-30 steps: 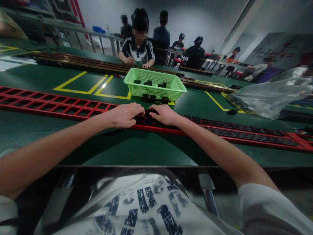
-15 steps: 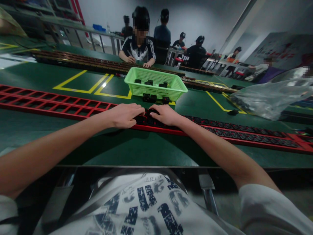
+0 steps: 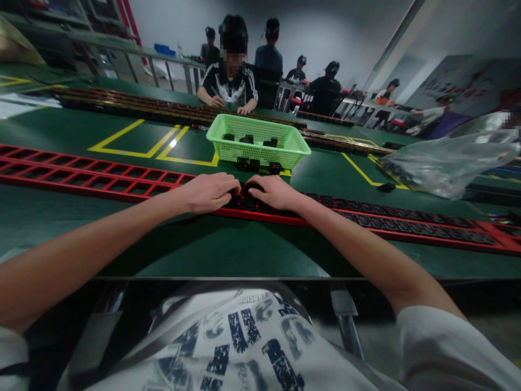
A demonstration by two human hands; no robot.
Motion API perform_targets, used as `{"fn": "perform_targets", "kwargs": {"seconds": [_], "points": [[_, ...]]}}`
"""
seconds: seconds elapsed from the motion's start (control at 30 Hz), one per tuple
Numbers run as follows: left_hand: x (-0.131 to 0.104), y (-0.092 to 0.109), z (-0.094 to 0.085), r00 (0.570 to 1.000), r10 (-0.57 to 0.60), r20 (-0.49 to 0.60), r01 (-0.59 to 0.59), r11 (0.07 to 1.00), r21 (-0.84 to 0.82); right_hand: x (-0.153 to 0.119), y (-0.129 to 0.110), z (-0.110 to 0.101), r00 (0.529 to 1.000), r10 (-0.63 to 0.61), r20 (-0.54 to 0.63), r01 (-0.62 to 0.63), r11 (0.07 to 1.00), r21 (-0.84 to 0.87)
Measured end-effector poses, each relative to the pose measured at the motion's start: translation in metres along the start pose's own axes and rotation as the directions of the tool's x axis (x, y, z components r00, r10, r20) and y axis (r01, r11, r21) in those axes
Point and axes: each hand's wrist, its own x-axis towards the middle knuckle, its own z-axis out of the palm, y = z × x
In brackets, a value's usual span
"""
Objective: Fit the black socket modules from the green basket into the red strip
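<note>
A long red frame [image 3: 260, 215] with two rows of openings runs across the green table. Its left part shows open slots, while black square parts [image 3: 376, 222] fill the slots on the right. My left hand [image 3: 211, 193] rests on the middle of the frame, fingers bent around a black part that they mostly hide. Close beside it, my right hand [image 3: 274, 191] has its thumb and fingers closed on another black part [image 3: 251, 201] at the frame. Just beyond both hands stands a green basket [image 3: 260, 130] holding a few black parts, with more black parts [image 3: 248, 164] against its near side.
Across the table a person [image 3: 230, 81] sits behind long brown strips [image 3: 142, 106]. A clear plastic bag [image 3: 443, 163] lies at the right, near a small black piece [image 3: 386, 187]. Yellow tape lines mark the green tabletop [image 3: 244, 250]. Other people sit farther back.
The fingers of my left hand have curled slightly on the black part. My right hand has hardly moved, and the view has shifted a little.
</note>
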Motion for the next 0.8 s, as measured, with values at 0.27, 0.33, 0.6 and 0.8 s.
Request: {"fn": "perform_targets", "kwargs": {"seconds": [0.27, 0.33, 0.6, 0.8], "points": [[0.0006, 0.0002, 0.0006, 1.000, -0.003, -0.022, 0.003, 1.000, -0.013, 0.0016, 0.0012, 0.0022, 1.000, 0.002, 0.000, -0.002, 1.000, -0.027], [0.0004, 0.0014, 0.0003, 1.000, -0.010, -0.017, 0.010, 1.000, -0.021, 0.0017, 0.0006, 0.0018, 1.000, 0.007, 0.006, -0.007, 0.999, -0.034], [0.0004, 0.0076, 0.0032, 1.000, -0.028, 0.004, 0.028, 0.999, 0.024, 0.0008, -0.0021, -0.0009, 1.000, 0.016, 0.020, -0.015, 0.999, -0.038], [0.0013, 0.0091, 0.0044, 0.999, -0.047, -0.006, 0.047, 0.992, 0.116, 0.0006, -0.0016, 0.0003, 1.000, 0.013, 0.014, -0.013, 0.999, -0.043]]}}
